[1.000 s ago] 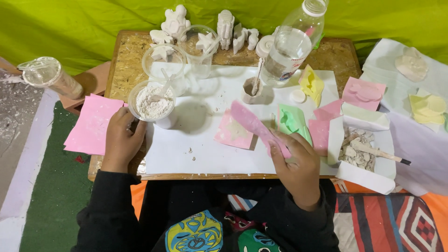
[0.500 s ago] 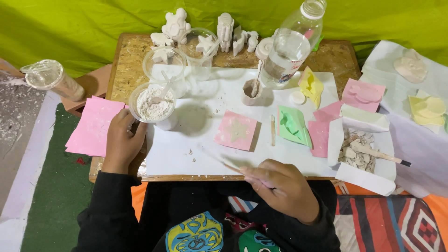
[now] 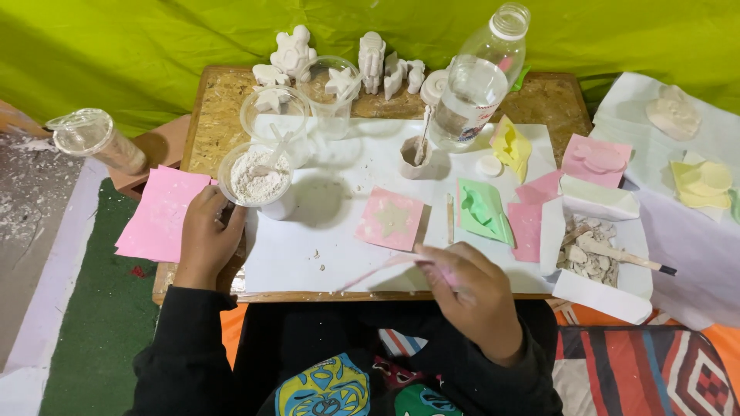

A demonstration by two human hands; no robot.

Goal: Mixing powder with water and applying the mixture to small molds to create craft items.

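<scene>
Left hand (image 3: pixel 204 235) wraps its fingers round the plastic cup of white powder (image 3: pixel 258 181), light and tippy; right hand (image 3: pixel 470 296), nearer than the cup, pinches a thin, floppy pink sheet (image 3: pixel 378 270) by its edge

Black long sleeves reach both wrists, and the dark top bears what look like colourful mask-shaped prints.

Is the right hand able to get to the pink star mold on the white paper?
Probably yes. The right hand holds a thin pink strip, and the pink star mold lies just ahead on bare white paper, nothing between.
</scene>
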